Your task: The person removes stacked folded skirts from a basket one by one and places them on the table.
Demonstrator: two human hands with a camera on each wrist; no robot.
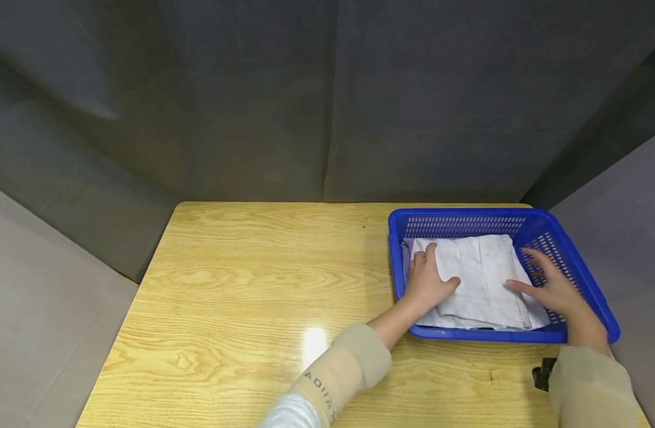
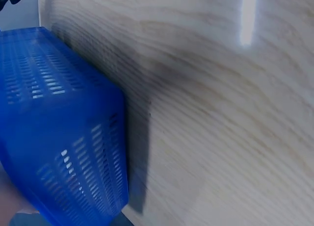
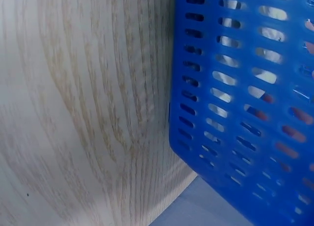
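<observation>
A folded white cloth [image 1: 482,279] lies flat in a blue plastic basket [image 1: 466,334] at the table's right side. My left hand [image 1: 428,284] rests on the cloth's left part, with fingers and thumb spread apart. Over the cloth's right edge is my right hand [image 1: 556,291], inside the basket near its right wall, thumb and fingers parted. A strip of pale lavender cloth [image 1: 406,251] shows under the white one at the left. In the left wrist view the basket's perforated wall [image 2: 54,118] hides most of that hand. Skin shows through the slots of the basket wall [image 3: 235,108] in the right wrist view.
The basket stands on a light wood table [image 1: 242,285]. A small black object [image 1: 543,374] is beside the right sleeve, in front of the basket. Dark curtain panels [image 1: 252,107] close off the back, and a grey panel [image 1: 627,238] stands close to the basket's right.
</observation>
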